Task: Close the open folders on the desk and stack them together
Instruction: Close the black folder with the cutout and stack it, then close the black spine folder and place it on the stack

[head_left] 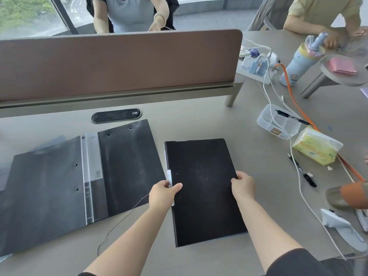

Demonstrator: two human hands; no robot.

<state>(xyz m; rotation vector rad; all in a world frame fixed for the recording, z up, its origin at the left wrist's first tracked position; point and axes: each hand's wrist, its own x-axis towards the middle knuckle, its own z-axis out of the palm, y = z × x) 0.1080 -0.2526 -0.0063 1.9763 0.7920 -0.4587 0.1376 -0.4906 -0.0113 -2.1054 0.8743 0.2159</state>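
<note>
A closed black folder [203, 196] lies flat on the grey desk [199, 116] in front of me. My left hand [163, 194] pinches its left edge, the spine side with a white label. On the opposite edge my right hand [244, 186] grips the folder. To the left, a second black folder [65, 182] lies spread open, inner side down, its grey spine label facing up. The two folders sit side by side and nearly touch.
A brown divider screen [119, 62] runs along the back. At the right are a clear plastic box [278, 122] with a pen, a tissue pack [316, 146], a black pen [302, 170], white cables [298, 182], a power strip [256, 66] and a blue bottle [298, 60]. Two people sit beyond the desk.
</note>
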